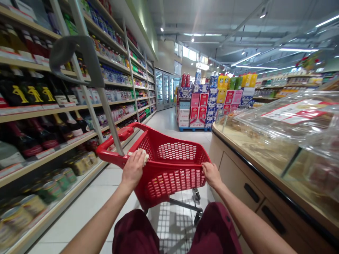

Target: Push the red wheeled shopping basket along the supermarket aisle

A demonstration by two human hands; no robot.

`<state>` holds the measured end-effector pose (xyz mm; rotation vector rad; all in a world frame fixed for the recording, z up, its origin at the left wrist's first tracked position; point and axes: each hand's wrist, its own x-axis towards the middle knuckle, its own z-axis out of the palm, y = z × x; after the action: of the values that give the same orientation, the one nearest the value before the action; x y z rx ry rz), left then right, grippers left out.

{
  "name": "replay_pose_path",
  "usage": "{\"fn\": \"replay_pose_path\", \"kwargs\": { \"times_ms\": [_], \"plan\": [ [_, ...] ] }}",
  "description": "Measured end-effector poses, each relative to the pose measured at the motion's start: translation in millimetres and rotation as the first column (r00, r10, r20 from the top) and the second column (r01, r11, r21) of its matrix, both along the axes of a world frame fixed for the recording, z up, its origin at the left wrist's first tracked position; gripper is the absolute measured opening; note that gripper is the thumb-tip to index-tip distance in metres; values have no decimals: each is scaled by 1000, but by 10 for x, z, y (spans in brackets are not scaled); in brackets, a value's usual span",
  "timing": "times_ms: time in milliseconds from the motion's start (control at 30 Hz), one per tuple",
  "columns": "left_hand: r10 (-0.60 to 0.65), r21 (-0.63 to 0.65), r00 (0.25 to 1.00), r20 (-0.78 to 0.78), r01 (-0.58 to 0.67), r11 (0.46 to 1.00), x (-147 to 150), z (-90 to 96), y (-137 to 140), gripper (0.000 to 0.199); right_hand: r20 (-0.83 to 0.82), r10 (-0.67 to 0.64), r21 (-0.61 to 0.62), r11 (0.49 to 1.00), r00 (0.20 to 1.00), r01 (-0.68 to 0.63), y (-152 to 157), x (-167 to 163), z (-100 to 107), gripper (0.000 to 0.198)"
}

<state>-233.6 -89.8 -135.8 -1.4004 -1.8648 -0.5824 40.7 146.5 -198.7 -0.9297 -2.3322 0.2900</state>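
Observation:
In front of me stands a red plastic shopping cart (172, 162), seen side-on, with perforated walls and wheels below. My left hand (134, 169) presses a crumpled pale cloth (144, 156) onto the near rim, its fingers bent over it. At the cart's right corner, my right hand (211, 173) has its fingers wrapped round the rim. A metal pole with a grey loop handle (92, 61) rises from the cart's left end, beside the red push handle (109, 145). What I can see of the basket's inside shows only its red walls.
Shelves of bottles and cans (60, 180) line the left side. On the right is a wooden counter (238, 176) bearing clear plastic packages (291, 116). Stacked drink cartons (197, 106) stand on a blue pallet ahead, with glass-door refrigerators (162, 88) behind. White floor tiles (100, 204) lie below.

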Motion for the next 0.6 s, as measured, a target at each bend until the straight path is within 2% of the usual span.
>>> {"fn": "replay_pose_path", "kwargs": {
  "times_ms": [67,133,167,200,233,267,300,333,400,467,533,600],
  "plan": [
    [-79,1,989,127,79,997,230,-63,224,34,-149,-18,-62,998,989,9,-207,-164,78,27],
    [-191,14,939,286,195,981,543,-119,528,35,-382,48,-153,982,923,-115,-526,-442,178,29],
    [-229,53,899,372,226,973,700,-132,668,37,-504,123,-197,947,855,-253,-701,-604,226,34],
    [-260,75,858,444,254,964,839,-132,779,41,-610,179,-242,885,772,-397,-864,-763,269,37],
    [-284,72,822,494,287,955,945,-119,847,45,-697,175,-285,822,695,-492,-998,-905,303,37],
    [-298,31,801,519,330,943,1006,-94,869,50,-756,163,-310,764,634,-565,-1088,-1015,327,37],
    [-302,-48,803,514,378,924,1017,-56,845,55,-789,137,-327,732,599,-598,-1128,-1082,341,36],
    [-292,-145,826,482,404,903,974,-9,784,59,-800,109,-339,730,590,-594,-1114,-1100,345,35],
    [-219,-309,915,339,328,893,757,97,596,61,-766,52,-361,790,641,-496,-947,-987,334,33],
    [-28,-305,986,161,77,949,452,187,413,45,-672,-33,-362,886,740,-289,-679,-743,320,28],
    [119,-292,992,30,-105,951,189,228,303,27,-558,-153,-307,951,815,-32,-448,-519,318,25],
    [160,-295,986,-46,-166,941,58,219,277,26,-481,-210,-201,971,851,126,-381,-482,321,23]
  ]
}}
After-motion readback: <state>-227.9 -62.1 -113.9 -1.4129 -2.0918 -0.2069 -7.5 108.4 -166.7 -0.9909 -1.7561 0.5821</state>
